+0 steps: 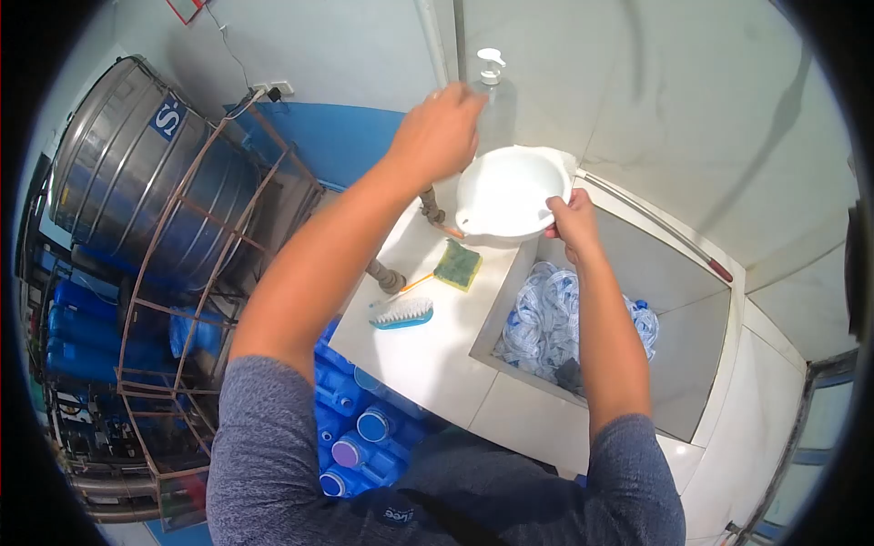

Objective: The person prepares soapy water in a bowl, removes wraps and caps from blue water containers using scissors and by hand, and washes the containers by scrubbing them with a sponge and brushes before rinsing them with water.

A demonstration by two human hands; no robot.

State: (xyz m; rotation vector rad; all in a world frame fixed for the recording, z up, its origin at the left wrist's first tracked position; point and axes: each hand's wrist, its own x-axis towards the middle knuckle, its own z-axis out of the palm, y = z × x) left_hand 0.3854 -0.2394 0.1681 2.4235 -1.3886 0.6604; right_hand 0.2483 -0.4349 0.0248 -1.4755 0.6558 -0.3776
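A white plastic basin (512, 193) with a small hole near its rim is held tilted over the counter by my right hand (574, 223), thumb over the edge. My left hand (439, 132) is raised at the basin's left with fingers curled; whatever they hold, if anything, is hidden. Just beyond those fingers stands a clear bottle with a white pump top (491, 65); I cannot tell whether the hand touches it. Below, on the white counter (428, 364), lie a green and yellow scrubbing sponge (458, 265) and a blue brush with white bristles (402, 313).
A tiled sink (683, 318) to the right holds a heap of white and blue strands (542, 318). A rod (655, 218) lies along its back edge. Pipe fittings (386, 276) stick out at the counter's left. Blue jugs (373, 425) stand below, and a steel tank (150, 173) sits far left.
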